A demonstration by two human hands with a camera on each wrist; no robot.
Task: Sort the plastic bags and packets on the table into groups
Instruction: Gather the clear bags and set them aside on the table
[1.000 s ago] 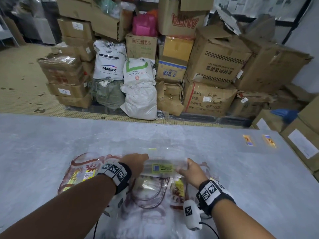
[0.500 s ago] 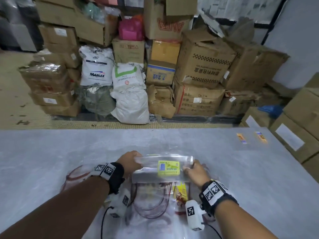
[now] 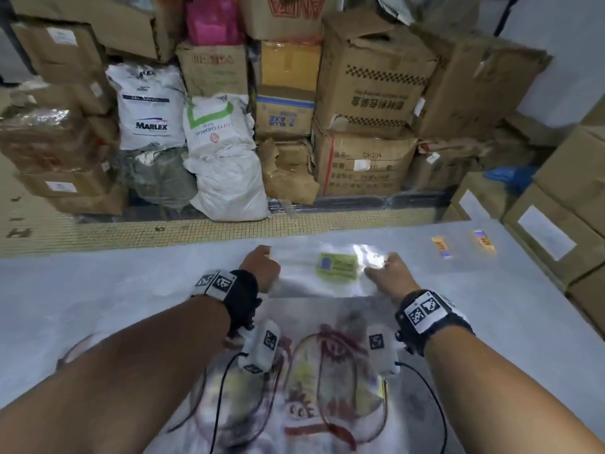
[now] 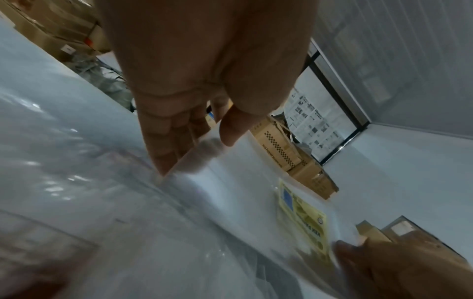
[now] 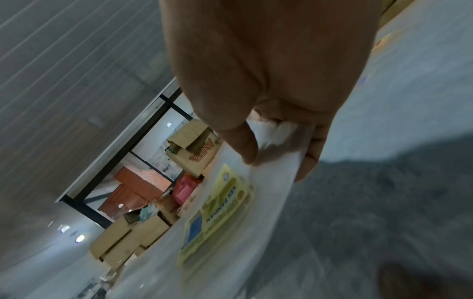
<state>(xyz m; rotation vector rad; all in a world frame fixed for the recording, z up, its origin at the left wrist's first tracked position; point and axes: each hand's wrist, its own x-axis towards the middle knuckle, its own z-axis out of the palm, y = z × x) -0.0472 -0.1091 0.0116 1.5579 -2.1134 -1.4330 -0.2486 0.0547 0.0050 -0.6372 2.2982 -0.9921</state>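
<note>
**Desk:** What are you holding, and where is it?

**Caption:** Your two hands hold a clear packet (image 3: 322,276) with a yellow-green label (image 3: 337,265), stretched between them toward the far edge of the grey table (image 3: 98,290). Your left hand (image 3: 260,267) pinches the packet's left end; your right hand (image 3: 391,276) pinches its right end.

**Desk:** Does the head view show the pinch itself?

**Caption:** No, only your knuckles. The left wrist view shows your thumb (image 4: 234,125) on top of the plastic and your fingers beneath. The right wrist view shows your thumb (image 5: 240,141) and fingers clamped on a crumpled edge, and label print too blurred to read for certain.

**Desk:** What lies around the packet?

**Caption:** On your side of it, a red-printed clear bag (image 3: 320,388) lies flat under your forearms. Right of it, two small orange labels (image 3: 442,247). Beyond it, past the table, cardboard boxes (image 3: 370,93) and white sacks (image 3: 150,106).
</note>
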